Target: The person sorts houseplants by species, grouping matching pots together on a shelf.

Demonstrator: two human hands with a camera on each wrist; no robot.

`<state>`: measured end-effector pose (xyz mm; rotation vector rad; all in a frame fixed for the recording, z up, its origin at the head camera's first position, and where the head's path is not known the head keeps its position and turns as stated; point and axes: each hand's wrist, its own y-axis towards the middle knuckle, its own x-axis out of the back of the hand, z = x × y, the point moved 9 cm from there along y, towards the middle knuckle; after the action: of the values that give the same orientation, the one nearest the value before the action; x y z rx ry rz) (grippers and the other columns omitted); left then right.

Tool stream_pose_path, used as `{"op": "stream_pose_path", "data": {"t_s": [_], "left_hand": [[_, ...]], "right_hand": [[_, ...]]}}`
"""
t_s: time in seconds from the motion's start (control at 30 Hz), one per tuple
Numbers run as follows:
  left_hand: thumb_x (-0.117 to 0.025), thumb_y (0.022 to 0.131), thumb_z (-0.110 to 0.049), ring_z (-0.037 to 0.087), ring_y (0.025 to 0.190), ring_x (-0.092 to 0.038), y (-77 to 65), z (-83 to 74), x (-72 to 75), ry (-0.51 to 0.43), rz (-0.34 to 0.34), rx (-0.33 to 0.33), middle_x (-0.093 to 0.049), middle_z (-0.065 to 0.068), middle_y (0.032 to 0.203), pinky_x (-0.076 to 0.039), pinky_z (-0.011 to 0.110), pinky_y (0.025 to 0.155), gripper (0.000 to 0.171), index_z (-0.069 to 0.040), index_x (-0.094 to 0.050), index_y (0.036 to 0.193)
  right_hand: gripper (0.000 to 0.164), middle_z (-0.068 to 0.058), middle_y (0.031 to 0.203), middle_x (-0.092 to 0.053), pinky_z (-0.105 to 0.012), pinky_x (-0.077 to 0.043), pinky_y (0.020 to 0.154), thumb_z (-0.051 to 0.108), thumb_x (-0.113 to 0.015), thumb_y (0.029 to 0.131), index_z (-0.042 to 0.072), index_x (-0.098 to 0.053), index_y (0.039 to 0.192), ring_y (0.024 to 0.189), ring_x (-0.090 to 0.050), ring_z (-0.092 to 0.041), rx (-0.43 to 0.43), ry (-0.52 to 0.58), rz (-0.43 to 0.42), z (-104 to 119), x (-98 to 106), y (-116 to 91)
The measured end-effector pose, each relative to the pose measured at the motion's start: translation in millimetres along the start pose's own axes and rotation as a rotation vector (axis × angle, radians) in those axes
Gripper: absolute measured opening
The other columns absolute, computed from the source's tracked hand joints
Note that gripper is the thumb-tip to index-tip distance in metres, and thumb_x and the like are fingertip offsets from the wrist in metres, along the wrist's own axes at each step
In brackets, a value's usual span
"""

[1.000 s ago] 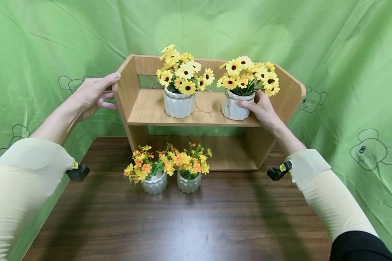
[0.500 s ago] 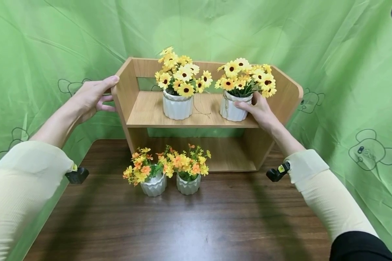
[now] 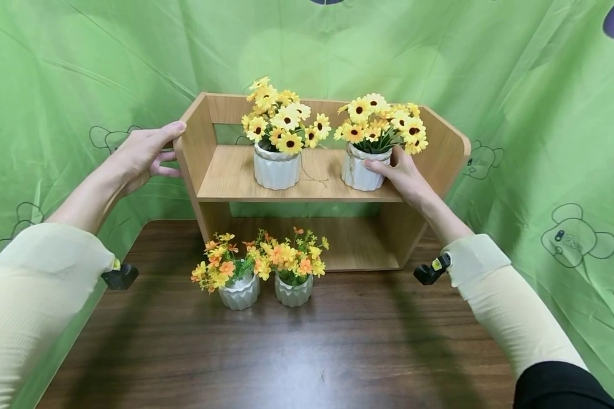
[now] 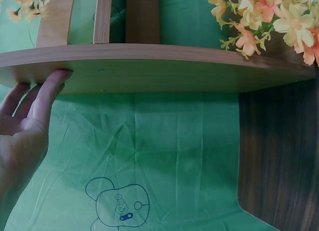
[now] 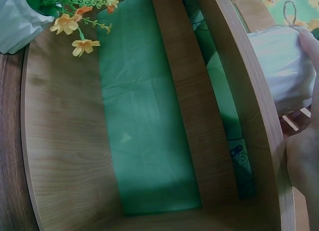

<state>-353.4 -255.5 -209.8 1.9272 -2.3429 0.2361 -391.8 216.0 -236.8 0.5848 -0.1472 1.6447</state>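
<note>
A white fluted pot of yellow daisies [image 3: 362, 173] stands at the right of the upper shelf, twine round its neck. My right hand [image 3: 408, 177] grips its right side, thumb across the front. To its left is a similar daisy pot [image 3: 277, 170], upright and apart from it. My left hand [image 3: 142, 154] touches the left side panel of the wooden shelf unit [image 3: 281, 200]. In the left wrist view its fingertips [image 4: 61, 75] meet the panel's outer face. The right wrist view shows the gripped pot [image 5: 281, 66] only in part.
Two smaller white pots with orange and yellow flowers, a left one [image 3: 239, 294] and a right one [image 3: 294, 292], stand on the dark wooden table [image 3: 266, 352] before the lower shelf [image 3: 360, 250]. Green cloth [image 3: 389, 45] hangs behind and at both sides.
The head view has shifted slightly, so the shelf unit and pots appear a little lower and further left. Both hands keep the same contact, and the pots keep their places on shelf and table.
</note>
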Motion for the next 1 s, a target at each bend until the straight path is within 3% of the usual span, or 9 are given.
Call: {"op": "stream_pose_path", "data": {"t_s": [0.23,0.4,0.5,0.67,0.8,0.9,1.0], "left_hand": [[-0.058,0.103,-0.049,0.04,0.157,-0.025,0.4,2.4,0.2,-0.022,0.002,0.002,-0.011,0.01,0.175,-0.067,0.025,0.077,0.082,-0.01,-0.02,0.165],[-0.058,0.103,-0.048,0.04,0.157,-0.025,0.4,5.3,0.7,-0.025,-0.001,0.008,-0.012,0.012,0.175,-0.067,0.024,0.077,0.083,-0.008,-0.019,0.165],[-0.058,0.103,-0.048,0.04,0.157,-0.026,0.2,6.0,0.9,-0.034,-0.002,0.007,-0.013,0.012,0.174,-0.067,0.024,0.077,0.083,-0.008,-0.02,0.165],[-0.059,0.103,-0.047,0.04,0.157,-0.024,0.6,4.4,0.7,-0.048,0.0,-0.002,-0.012,0.01,0.175,-0.067,0.026,0.075,0.082,-0.009,-0.02,0.165],[-0.059,0.103,-0.048,0.04,0.158,-0.024,1.4,2.7,0.8,-0.043,-0.002,-0.005,-0.011,0.01,0.175,-0.067,0.026,0.076,0.083,-0.01,-0.019,0.165],[-0.059,0.102,-0.048,0.04,0.157,-0.024,1.1,1.9,1.3,-0.043,-0.004,-0.006,-0.012,0.011,0.175,-0.067,0.026,0.076,0.083,-0.01,-0.02,0.165],[-0.059,0.102,-0.047,0.039,0.158,-0.025,0.9,1.3,1.8,-0.051,-0.002,-0.006,-0.012,0.011,0.175,-0.067,0.027,0.076,0.083,-0.01,-0.02,0.165]], "right_hand": [[0.076,-0.009,0.144,-0.055,-0.025,-0.046,0.107,0.046,-0.074,0.093,0.013,-0.039,0.152,0.124,-0.054,-0.012,-0.018,0.0,0.008,-2,-2,-2],[0.078,-0.01,0.14,-0.057,-0.024,-0.046,0.103,0.052,-0.075,0.091,0.011,-0.041,0.149,0.119,-0.054,-0.013,-0.039,-0.055,-0.016,-6,-1,-5],[0.077,-0.011,0.138,-0.059,-0.025,-0.047,0.103,0.053,-0.075,0.091,0.01,-0.044,0.146,0.118,-0.055,-0.013,-0.014,-0.082,-0.049,-5,0,-7],[0.071,-0.015,0.14,-0.062,-0.033,-0.045,0.113,0.051,-0.074,0.092,0.008,-0.05,0.143,0.124,-0.057,-0.016,0.053,-0.117,-0.1,1,4,-10],[0.059,-0.013,0.134,-0.065,-0.03,-0.046,0.11,0.051,-0.072,0.094,0.012,-0.055,0.135,0.121,-0.058,-0.014,0.092,-0.14,-0.143,5,8,-16],[0.057,-0.011,0.135,-0.064,-0.032,-0.045,0.11,0.049,-0.072,0.094,0.015,-0.056,0.138,0.122,-0.058,-0.015,0.11,-0.116,-0.165,7,9,-22],[0.071,-0.012,0.147,-0.059,-0.042,-0.043,0.119,0.046,-0.073,0.094,0.016,-0.047,0.153,0.133,-0.055,-0.02,0.093,-0.074,-0.187,5,11,-28]]}}
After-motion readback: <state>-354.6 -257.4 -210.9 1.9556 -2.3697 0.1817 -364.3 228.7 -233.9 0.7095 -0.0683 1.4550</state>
